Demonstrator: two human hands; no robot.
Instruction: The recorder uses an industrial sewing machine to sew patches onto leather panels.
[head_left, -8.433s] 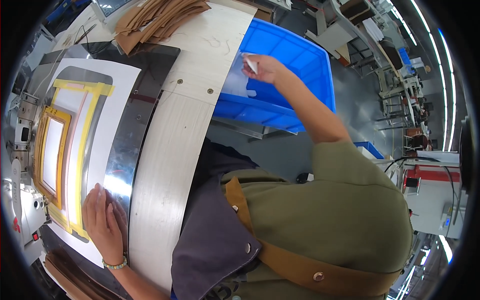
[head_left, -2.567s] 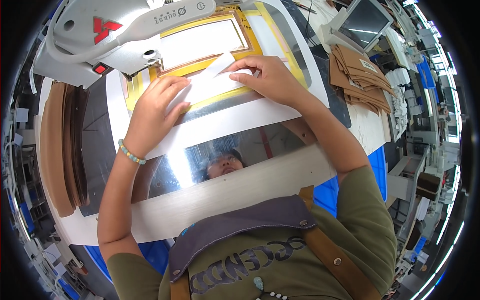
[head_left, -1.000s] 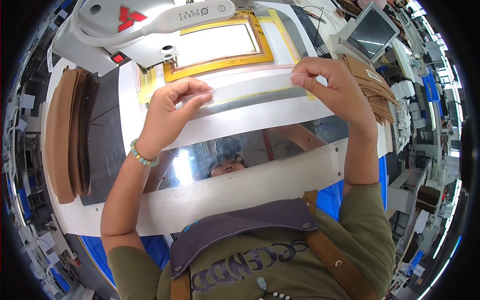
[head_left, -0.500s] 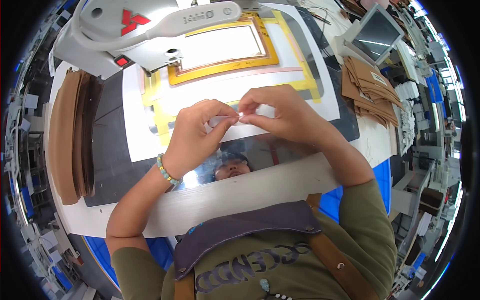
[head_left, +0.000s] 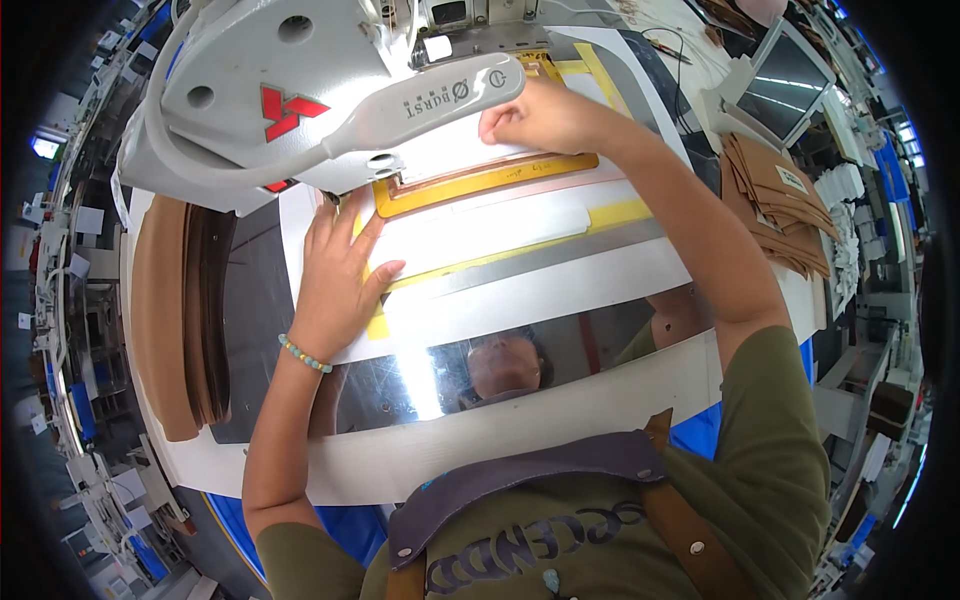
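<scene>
My left hand [head_left: 345, 270] lies flat with fingers spread on the left part of a white sheet [head_left: 540, 290] edged with yellow tape, beside the corner of a yellow frame [head_left: 490, 182]. My right hand [head_left: 550, 115] is above the right side of that frame, its fingers curled together over the white opening. Whatever it pinches, if anything, is too small or hidden to make out. The large pale sewing machine head [head_left: 250, 105], with a grey lamp arm [head_left: 430, 105], hangs over the frame's left end and hides part of it.
Brown panels [head_left: 165, 320] stand in a stack at the left edge of the table. At the right are more brown pieces [head_left: 775, 200] and a tilted screen [head_left: 790, 85]. A shiny metal plate [head_left: 620, 335] runs along the near side.
My hands have parted from their pinch together in front of the frame. The left moved left and flattened onto the sheet; the right reached forward over the frame.
</scene>
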